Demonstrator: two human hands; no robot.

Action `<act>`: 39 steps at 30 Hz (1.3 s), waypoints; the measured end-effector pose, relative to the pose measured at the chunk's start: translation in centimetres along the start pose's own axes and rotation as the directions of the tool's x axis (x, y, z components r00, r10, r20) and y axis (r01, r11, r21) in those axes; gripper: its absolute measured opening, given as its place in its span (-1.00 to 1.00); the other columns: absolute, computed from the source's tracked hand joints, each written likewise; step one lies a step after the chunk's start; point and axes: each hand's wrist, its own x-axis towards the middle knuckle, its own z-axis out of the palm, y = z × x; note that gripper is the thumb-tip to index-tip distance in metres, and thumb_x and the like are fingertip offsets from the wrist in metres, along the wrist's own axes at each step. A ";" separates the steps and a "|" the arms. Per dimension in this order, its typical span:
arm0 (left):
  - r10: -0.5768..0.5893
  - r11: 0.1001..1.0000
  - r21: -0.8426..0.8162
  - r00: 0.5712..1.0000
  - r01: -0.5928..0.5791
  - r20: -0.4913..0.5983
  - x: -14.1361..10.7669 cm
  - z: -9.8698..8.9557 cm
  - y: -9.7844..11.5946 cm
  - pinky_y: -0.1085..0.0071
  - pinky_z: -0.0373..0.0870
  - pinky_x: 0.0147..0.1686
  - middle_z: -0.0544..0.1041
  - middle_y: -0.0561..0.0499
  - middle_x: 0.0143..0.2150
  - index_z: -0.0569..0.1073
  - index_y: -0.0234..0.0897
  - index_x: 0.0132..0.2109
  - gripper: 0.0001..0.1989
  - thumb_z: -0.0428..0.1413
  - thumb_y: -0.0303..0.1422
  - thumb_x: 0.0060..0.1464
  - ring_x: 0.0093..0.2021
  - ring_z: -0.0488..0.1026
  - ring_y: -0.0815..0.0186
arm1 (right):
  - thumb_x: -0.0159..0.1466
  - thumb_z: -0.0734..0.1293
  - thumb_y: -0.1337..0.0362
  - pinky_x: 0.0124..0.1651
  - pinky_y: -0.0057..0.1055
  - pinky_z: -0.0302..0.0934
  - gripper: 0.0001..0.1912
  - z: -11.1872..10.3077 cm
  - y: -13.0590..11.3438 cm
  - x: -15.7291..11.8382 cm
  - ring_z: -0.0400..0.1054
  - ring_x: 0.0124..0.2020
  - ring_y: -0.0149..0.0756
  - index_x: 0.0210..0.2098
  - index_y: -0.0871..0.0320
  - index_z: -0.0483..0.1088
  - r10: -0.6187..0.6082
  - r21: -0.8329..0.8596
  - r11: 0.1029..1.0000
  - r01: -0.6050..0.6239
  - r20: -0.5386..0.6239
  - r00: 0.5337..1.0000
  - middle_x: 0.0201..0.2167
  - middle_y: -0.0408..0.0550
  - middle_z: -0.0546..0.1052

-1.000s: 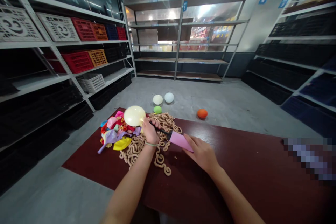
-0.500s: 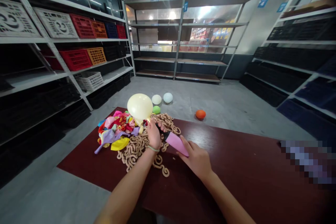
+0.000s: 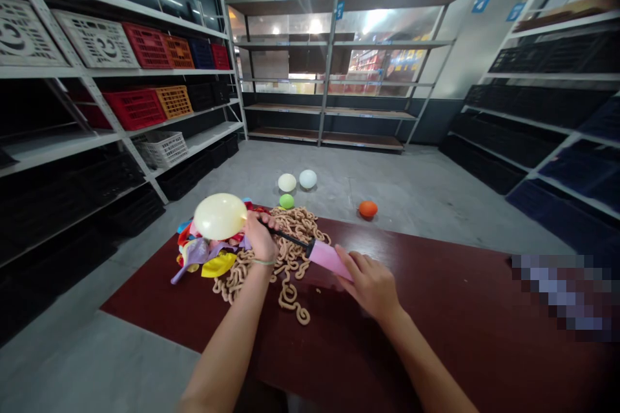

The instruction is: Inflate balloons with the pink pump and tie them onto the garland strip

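A pale yellow balloon (image 3: 220, 216), inflated, is at the left, its neck pinched at my left hand (image 3: 261, 236). The fingers of that hand are closed around the balloon's neck and the front end of a hand pump. My right hand (image 3: 372, 281) is wrapped round the pump's pink barrel (image 3: 330, 258), and the black rod (image 3: 290, 238) shows between the hands. Under the balloon lies a pile of limp coloured balloons, with a yellow one (image 3: 219, 265) and a purple one (image 3: 196, 250) at its near side. Tan curly cords (image 3: 289, 293) lie beside and beyond my left hand.
The dark red table (image 3: 426, 310) bears a pixelated item at its right end. Beyond it on the floor are an orange balloon (image 3: 368, 209), a green one (image 3: 287, 201) and two pale ones. Shelves with crates (image 3: 133, 108) stand left; more racks stand behind and right.
My left hand and the inflated balloon have moved left and the balloon hangs lower. The pump is drawn out, with more of its black rod showing. My right hand has shifted slightly right.
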 end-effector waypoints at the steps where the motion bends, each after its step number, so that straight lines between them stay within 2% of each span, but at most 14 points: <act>1: 0.006 1.000 0.007 1.000 -0.006 0.015 -0.6 0.1 -0.8 0.54 0.09 -0.67 0.13 0.19 -0.59 0.12 -0.20 -0.40 -0.69 0.05 -0.16 0.15 -0.67 0.11 0.49 | 0.36 0.24 0.08 -0.29 -0.36 0.15 -0.48 0.1 -0.9 0.1 0.39 -0.28 -0.23 0.26 0.11 0.27 0.030 0.014 0.999 -0.030 0.005 1.000 -0.20 0.03 0.55; 4: -0.034 0.997 0.074 0.993 0.026 0.115 -2.0 0.2 -3.4 0.52 0.12 -0.68 0.19 0.17 -0.59 0.15 -0.20 -0.40 -0.70 0.04 -0.17 0.18 -0.68 0.15 0.46 | 0.36 0.24 0.04 -0.34 -0.37 0.17 -0.45 0.6 -2.9 0.3 0.42 -0.29 -0.23 0.26 0.15 0.26 0.108 0.098 0.989 -0.114 0.062 0.992 -0.22 0.02 0.55; 7: -0.060 0.991 0.126 0.990 0.044 0.125 -2.2 0.1 -4.3 0.50 0.12 -0.70 0.20 0.16 -0.60 0.15 -0.21 -0.42 -0.68 0.03 -0.16 0.20 -0.69 0.15 0.46 | 0.35 0.24 0.02 -0.28 -0.38 0.23 -0.41 0.9 -3.2 0.2 0.44 -0.23 -0.23 0.30 0.12 0.19 0.101 0.197 0.973 -0.122 0.114 0.988 -0.16 0.01 0.56; 10: -0.031 0.996 0.091 0.995 0.022 0.097 -1.0 -0.2 -3.1 0.52 0.09 -0.69 0.18 0.17 -0.60 0.15 -0.21 -0.41 -0.72 0.01 -0.21 0.21 -0.69 0.15 0.47 | 0.36 0.25 0.05 -0.21 -0.39 0.26 -0.42 0.9 -1.4 -0.1 0.45 -0.20 -0.25 0.31 0.08 0.19 0.041 0.218 0.974 -0.060 0.090 0.995 -0.10 0.01 0.55; 14: 0.049 0.999 0.023 0.999 -0.049 0.007 0.9 -0.8 -0.3 0.53 0.09 -0.67 0.15 0.19 -0.60 0.14 -0.20 -0.40 -0.78 -0.01 -0.29 0.18 -0.69 0.13 0.48 | 0.35 0.26 0.07 -0.18 -0.40 0.24 -0.46 0.5 1.8 -0.7 0.44 -0.21 -0.27 0.28 0.06 0.25 -0.069 0.144 0.988 0.064 0.030 0.997 -0.10 0.01 0.55; 16: 0.099 0.995 0.013 0.994 -0.099 -0.039 1.3 -0.9 0.6 0.54 0.08 -0.68 0.13 0.20 -0.60 0.13 -0.20 -0.40 -0.78 -0.02 -0.28 0.17 -0.69 0.12 0.48 | 0.35 0.26 0.07 -0.18 -0.40 0.23 -0.47 0.4 2.3 -0.7 0.43 -0.23 -0.27 0.27 0.04 0.27 -0.080 0.112 0.991 0.078 0.016 0.997 -0.12 0.00 0.56; 19: 0.123 0.992 0.005 0.991 -0.122 -0.046 0.5 -0.6 0.1 0.55 0.06 -0.68 0.12 0.21 -0.60 0.13 -0.20 -0.40 -0.76 -0.01 -0.25 0.17 -0.69 0.11 0.50 | 0.36 0.25 0.06 -0.23 -0.40 0.22 -0.48 0.4 1.0 -0.4 0.43 -0.26 -0.26 0.26 0.09 0.29 -0.043 0.102 0.994 0.042 0.013 0.999 -0.18 0.02 0.56; 23: -0.005 0.999 0.045 0.995 0.000 0.097 -1.6 -0.1 -2.5 0.54 0.08 -0.69 0.17 0.19 -0.59 0.14 -0.21 -0.41 -0.72 0.03 -0.21 0.17 -0.68 0.13 0.49 | 0.34 0.25 0.05 -0.29 -0.40 0.25 -0.43 0.7 -2.6 0.2 0.45 -0.27 -0.23 0.28 0.12 0.24 0.090 0.187 0.977 -0.105 0.087 0.992 -0.18 0.04 0.56; 26: -0.061 0.994 0.102 0.986 0.045 0.153 -2.3 -0.2 -3.5 0.53 0.09 -0.69 0.17 0.17 -0.60 0.15 -0.21 -0.42 -0.68 0.05 -0.17 0.17 -0.69 0.14 0.48 | 0.33 0.26 0.01 -0.24 -0.37 0.29 -0.37 1.0 -3.5 0.3 0.46 -0.22 -0.22 0.33 0.06 0.15 0.119 0.280 0.947 -0.157 0.149 0.982 -0.11 0.01 0.56; 30: -0.003 0.999 0.042 0.991 -0.002 0.135 -1.3 -0.5 -2.0 0.53 0.10 -0.67 0.17 0.18 -0.59 0.15 -0.20 -0.40 -0.69 0.06 -0.16 0.17 -0.68 0.15 0.48 | 0.36 0.25 0.04 -0.16 -0.38 0.27 -0.41 1.0 -0.4 -0.3 0.45 -0.19 -0.24 0.31 0.07 0.18 0.015 0.248 0.968 -0.035 0.083 0.996 -0.08 0.00 0.55; 34: 0.083 0.996 -0.037 0.996 -0.083 0.017 0.2 -0.7 0.7 0.52 0.09 -0.67 0.15 0.19 -0.59 0.14 -0.20 -0.39 -0.72 0.06 -0.20 0.16 -0.68 0.13 0.49 | 0.36 0.26 0.07 -0.15 -0.38 0.22 -0.48 0.5 3.4 -1.0 0.42 -0.20 -0.25 0.27 0.06 0.26 -0.065 0.105 0.993 0.061 0.034 0.997 -0.11 0.02 0.55; 36: 0.119 0.991 -0.055 0.993 -0.120 -0.021 0.6 -0.7 1.3 0.53 0.07 -0.66 0.13 0.20 -0.59 0.13 -0.20 -0.39 -0.73 0.05 -0.23 0.15 -0.68 0.12 0.50 | 0.36 0.26 0.08 -0.17 -0.38 0.20 -0.48 0.3 3.8 -1.1 0.41 -0.23 -0.25 0.26 0.08 0.28 -0.067 0.065 0.996 0.065 0.027 0.997 -0.14 0.01 0.55; 39: 0.134 0.989 -0.053 0.991 -0.135 -0.020 0.3 -0.7 0.5 0.55 0.05 -0.66 0.13 0.21 -0.59 0.11 -0.21 -0.40 -0.73 0.04 -0.24 0.15 -0.68 0.11 0.51 | 0.34 0.27 0.07 -0.26 -0.39 0.18 -0.48 0.5 2.3 -0.9 0.41 -0.29 -0.26 0.22 0.15 0.31 -0.028 0.046 0.999 0.027 0.016 0.999 -0.24 0.00 0.56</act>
